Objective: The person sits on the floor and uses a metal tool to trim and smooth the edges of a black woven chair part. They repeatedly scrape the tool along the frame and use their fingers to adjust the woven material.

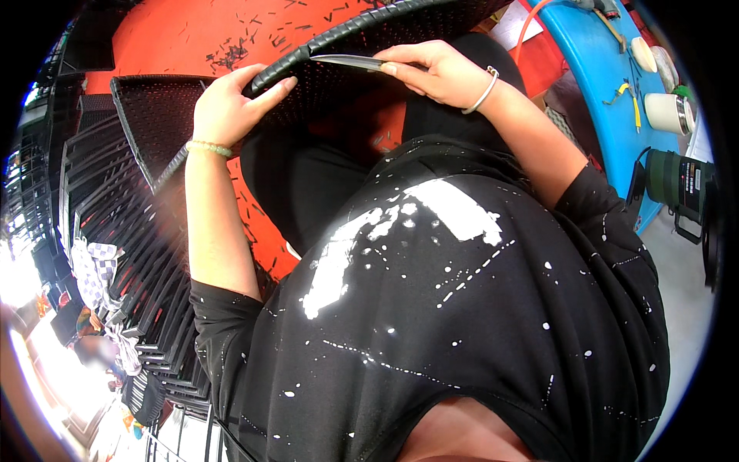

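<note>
A black woven wicker piece with a thick curved rim lies across my lap; flat black strip is wrapped round the rim. My left hand is closed over the rim's left part, thumb on the near side and fingers over the far side. In my right hand is a slim, pointed metal knife, pinched between thumb and fingers. Its tip points left and meets the wrapped rim, or lies just in front of it; I cannot tell which. The right hand hides most of the knife's handle end.
Short black offcuts are scattered over the red floor. At left stand stacked black frames. On the right, a blue table bears yellow-handled pliers, a white cup and tape rolls. A dark green cylindrical device is beside it.
</note>
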